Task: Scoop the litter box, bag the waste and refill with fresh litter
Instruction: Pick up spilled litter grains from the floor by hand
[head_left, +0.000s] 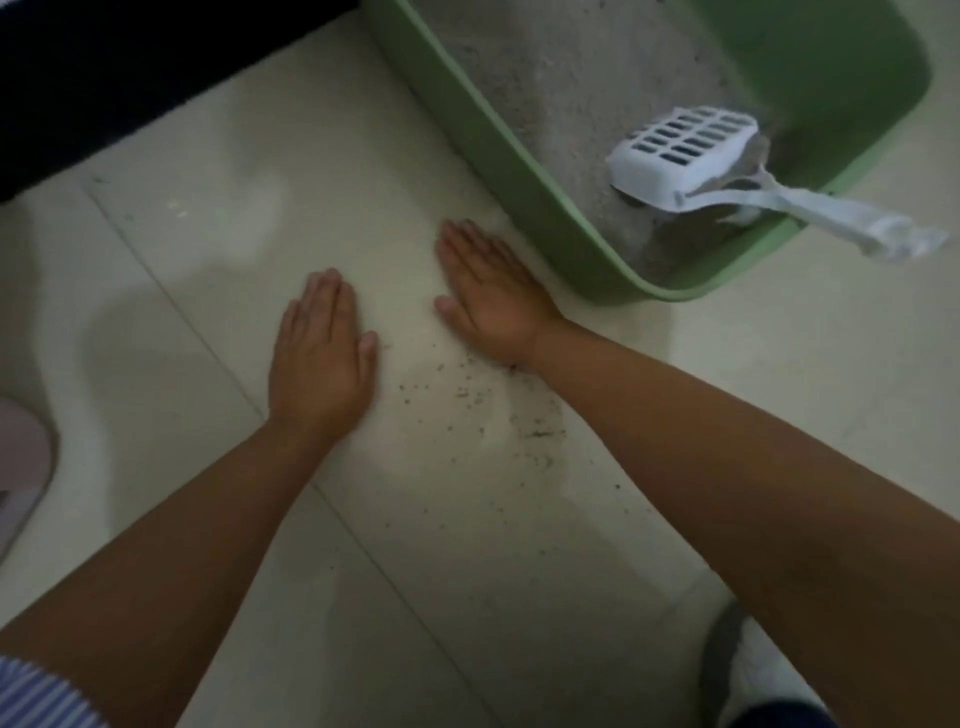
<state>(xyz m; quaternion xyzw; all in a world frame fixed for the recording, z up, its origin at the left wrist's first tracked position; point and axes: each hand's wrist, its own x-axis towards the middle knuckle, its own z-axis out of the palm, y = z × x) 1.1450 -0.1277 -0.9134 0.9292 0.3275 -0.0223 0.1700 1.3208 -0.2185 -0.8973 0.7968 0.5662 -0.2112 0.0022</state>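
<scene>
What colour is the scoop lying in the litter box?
White; the scoop shows best in the head view.

No readable text anywhere — litter box (519, 171) and scoop (685, 150) seem unmarked (view rather blurred)

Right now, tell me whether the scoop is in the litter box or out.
In: the white scoop head rests on litter inside the green litter box, handle overhanging the rim.

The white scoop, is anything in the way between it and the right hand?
Only the litter box's green wall stands between. The right hand lies flat on the floor outside it; the scoop rests inside on the litter.
</scene>
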